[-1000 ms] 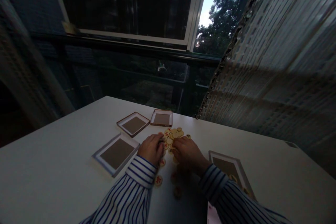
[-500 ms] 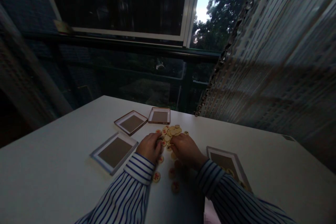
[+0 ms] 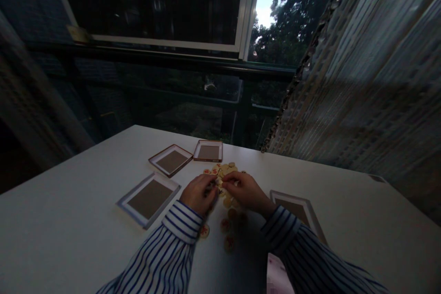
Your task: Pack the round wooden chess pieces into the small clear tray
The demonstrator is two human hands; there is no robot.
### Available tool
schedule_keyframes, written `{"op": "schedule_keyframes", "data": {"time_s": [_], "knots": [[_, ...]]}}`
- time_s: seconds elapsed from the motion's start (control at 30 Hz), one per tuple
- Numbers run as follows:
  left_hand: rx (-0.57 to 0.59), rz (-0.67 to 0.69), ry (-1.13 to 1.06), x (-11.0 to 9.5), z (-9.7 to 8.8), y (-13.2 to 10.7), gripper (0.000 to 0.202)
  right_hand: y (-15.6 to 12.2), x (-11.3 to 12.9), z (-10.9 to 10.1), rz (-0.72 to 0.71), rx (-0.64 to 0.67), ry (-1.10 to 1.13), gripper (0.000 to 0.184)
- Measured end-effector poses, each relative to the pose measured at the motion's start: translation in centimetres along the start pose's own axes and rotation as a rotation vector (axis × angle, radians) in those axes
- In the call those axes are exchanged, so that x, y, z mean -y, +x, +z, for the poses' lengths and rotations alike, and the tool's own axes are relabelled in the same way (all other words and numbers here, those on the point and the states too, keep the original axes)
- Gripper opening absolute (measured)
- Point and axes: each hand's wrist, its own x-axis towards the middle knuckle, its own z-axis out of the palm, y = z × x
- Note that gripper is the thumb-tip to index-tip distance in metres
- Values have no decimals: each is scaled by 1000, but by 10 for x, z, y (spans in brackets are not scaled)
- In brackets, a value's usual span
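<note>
Round wooden Chinese chess pieces (image 3: 225,170) with red or dark characters lie heaped on the white table (image 3: 86,179), in front of both hands. My left hand (image 3: 199,194) is at the near left side of the heap, fingers curled and thumb drawn in; what they hold is hidden. My right hand (image 3: 247,190) hovers over the heap's near right side, thumb and index finger pinched on a pale piece (image 3: 220,183). Its fingertips nearly meet those of my left hand. Loose pieces with red characters (image 3: 229,242) lie nearer me, between my forearms.
Two brown-edged trays (image 3: 171,160) stand at the back left, almost touching. A larger grey-rimmed tray (image 3: 150,198) lies left of my left hand. Another tray (image 3: 312,213) is partly under my right forearm. A bead curtain (image 3: 344,101) hangs at the right beside the window.
My hands have lifted slightly from the pieces, and their fingertips have come closer together. My left thumb has moved to the right. The trays have stayed put.
</note>
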Motion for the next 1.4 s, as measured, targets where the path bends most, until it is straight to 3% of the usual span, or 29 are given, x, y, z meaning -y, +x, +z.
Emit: {"op": "schedule_keyframes", "data": {"time_s": [0.2, 0.4, 0.87, 1.4], "knots": [[-18, 26, -57, -4, 0, 0, 25, 1, 4, -2, 136, 47, 411, 21], [-47, 21, -82, -8, -2, 1, 23, -2, 5, -5, 186, 77, 545, 23], [-59, -149, -272, -14, -7, 3, 16, -2, 2, -3, 197, 118, 557, 21], [41, -356, -407, -15, -9, 4, 22, -1, -3, 0, 99, 62, 388, 20]]}}
